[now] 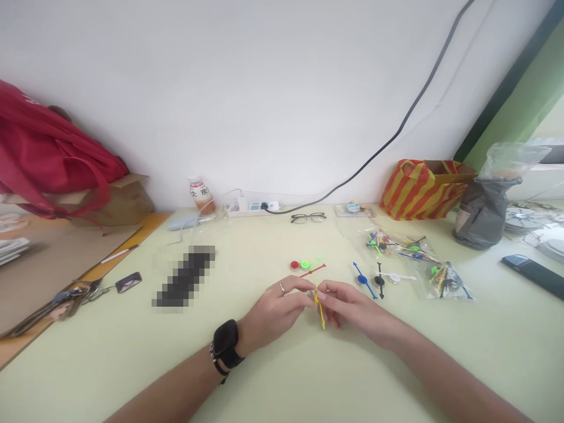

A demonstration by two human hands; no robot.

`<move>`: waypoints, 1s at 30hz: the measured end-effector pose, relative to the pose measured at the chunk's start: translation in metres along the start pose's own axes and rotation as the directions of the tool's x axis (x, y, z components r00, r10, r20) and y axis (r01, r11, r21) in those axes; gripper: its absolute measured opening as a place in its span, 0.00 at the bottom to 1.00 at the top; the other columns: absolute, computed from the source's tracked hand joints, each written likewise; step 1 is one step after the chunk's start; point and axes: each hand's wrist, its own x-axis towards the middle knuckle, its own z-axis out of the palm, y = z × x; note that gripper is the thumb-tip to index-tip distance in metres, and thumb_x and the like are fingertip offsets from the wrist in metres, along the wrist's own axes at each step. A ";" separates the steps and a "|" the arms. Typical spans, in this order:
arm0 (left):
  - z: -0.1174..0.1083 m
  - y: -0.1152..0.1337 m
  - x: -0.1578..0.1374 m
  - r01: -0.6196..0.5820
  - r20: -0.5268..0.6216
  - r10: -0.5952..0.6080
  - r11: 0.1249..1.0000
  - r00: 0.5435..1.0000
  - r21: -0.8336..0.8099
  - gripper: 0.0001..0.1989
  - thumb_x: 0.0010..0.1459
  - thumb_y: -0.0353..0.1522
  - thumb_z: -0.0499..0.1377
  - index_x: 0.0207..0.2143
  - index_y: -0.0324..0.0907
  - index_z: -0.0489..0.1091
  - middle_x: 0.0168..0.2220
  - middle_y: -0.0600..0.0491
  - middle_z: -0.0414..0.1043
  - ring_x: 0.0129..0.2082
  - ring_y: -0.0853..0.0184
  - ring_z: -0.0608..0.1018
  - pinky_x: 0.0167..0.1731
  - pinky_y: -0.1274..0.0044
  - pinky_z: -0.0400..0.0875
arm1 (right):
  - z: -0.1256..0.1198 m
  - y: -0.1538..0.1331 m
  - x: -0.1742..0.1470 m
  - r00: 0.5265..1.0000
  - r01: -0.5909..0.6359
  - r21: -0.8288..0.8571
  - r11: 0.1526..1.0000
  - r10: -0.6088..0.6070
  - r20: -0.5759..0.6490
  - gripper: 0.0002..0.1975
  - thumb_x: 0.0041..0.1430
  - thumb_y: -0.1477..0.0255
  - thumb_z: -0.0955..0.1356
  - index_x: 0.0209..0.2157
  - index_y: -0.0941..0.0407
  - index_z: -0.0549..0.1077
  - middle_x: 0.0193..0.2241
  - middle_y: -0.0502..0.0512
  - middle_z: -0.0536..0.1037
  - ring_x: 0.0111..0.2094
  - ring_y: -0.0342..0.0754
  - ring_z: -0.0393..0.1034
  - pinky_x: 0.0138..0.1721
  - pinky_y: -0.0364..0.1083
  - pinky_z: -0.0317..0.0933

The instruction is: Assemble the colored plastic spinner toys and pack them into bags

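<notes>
A yellow plastic arrow spinner (322, 316) is pinched between the fingertips of both hands, its tip pointing down toward me. My left hand (282, 302), with a ring and a black watch at the wrist, grips it from the left. From the other side my right hand (352, 305) holds the same piece, thumb and fingers closed; its hub is partly hidden. Just beyond lie a red disc (294, 265), a green disc (305, 265), a red arrow (314, 271) and a green arrow (323, 255). Blue (362, 280), black (379, 282) and white spinners (393, 278) rest to the right.
Clear bags of spinner parts (445, 282) lie farther right, near a striped bag (425, 191) and a grey bag (480, 214). Glasses (308, 218), a power strip (253, 207) and a bottle (201, 197) line the wall. A phone (128, 282) lies left.
</notes>
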 end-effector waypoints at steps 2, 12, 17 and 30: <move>-0.001 -0.001 0.000 -0.051 -0.001 0.051 0.998 0.999 0.039 0.12 0.67 0.22 0.54 0.40 0.45 0.75 0.47 0.47 0.78 0.46 0.67 0.81 0.46 0.75 0.78 | 0.001 0.001 0.000 0.998 -0.026 0.018 0.999 0.025 0.052 0.22 0.68 0.49 0.65 0.37 0.55 0.69 0.31 0.51 0.74 0.29 0.44 0.66 0.33 0.45 0.62; -0.007 -0.008 0.005 0.082 0.043 -0.098 0.953 0.994 0.291 0.16 0.65 0.28 0.60 0.54 0.45 0.70 0.49 0.47 0.77 0.52 0.58 0.77 0.54 0.64 0.74 | -0.011 0.006 0.001 0.828 0.054 -0.697 0.715 -0.422 -0.369 0.18 0.74 0.63 0.58 0.28 0.52 0.56 0.25 0.48 0.62 0.29 0.48 0.58 0.34 0.49 0.53; -0.007 -0.014 0.005 0.206 0.104 -0.267 0.893 0.958 0.400 0.10 0.67 0.29 0.57 0.48 0.44 0.74 0.48 0.47 0.76 0.48 0.57 0.76 0.49 0.63 0.74 | -0.016 0.017 0.004 0.759 -0.063 -0.970 0.234 -0.620 -0.199 0.13 0.68 0.74 0.61 0.27 0.53 0.58 0.28 0.54 0.67 0.35 0.53 0.61 0.38 0.52 0.55; -0.010 -0.010 0.006 0.263 0.200 -0.380 0.857 0.903 0.442 0.07 0.68 0.31 0.56 0.35 0.43 0.71 0.39 0.50 0.76 0.42 0.59 0.74 0.43 0.65 0.70 | -0.037 0.036 0.015 0.852 -0.303 -0.921 -0.245 -0.504 -0.146 0.09 0.65 0.81 0.64 0.34 0.55 0.73 0.38 0.62 0.72 0.39 0.59 0.63 0.39 0.55 0.55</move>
